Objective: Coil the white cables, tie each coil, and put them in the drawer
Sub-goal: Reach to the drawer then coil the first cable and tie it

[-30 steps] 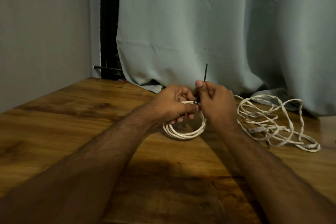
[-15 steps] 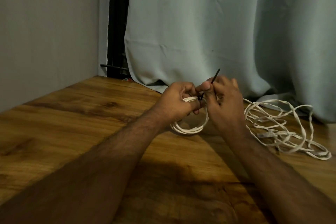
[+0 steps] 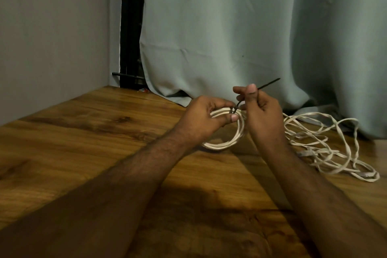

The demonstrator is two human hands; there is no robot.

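On grainy wood (image 3: pixel 62 142), left hand (image 3: pixel 206 118) grips round white coil (image 3: pixel 228 142) — right hand (image 3: pixel 261 111) fingers pinch thin black tie (image 3: pixel 269 83).

Wooden table (image 3: pixel 83 153): one coiled white cable (image 3: pixel 222 144) rests on it at centre; a loose white cable (image 3: pixel 326 146) lies tangled at right.

Two bare forearms, hairy, no sleeves, left hand (image 3: pixel 206 118), right hand (image 3: pixel 261 115) unadorned

Bare worktop (image 3: pixel 88 144) left and near side, free to pass. Loose cable tangle (image 3: pixel 326 142) blocks right; curtain (image 3: pixel 230 37) and wall (image 3: pixel 52 37) close the back.
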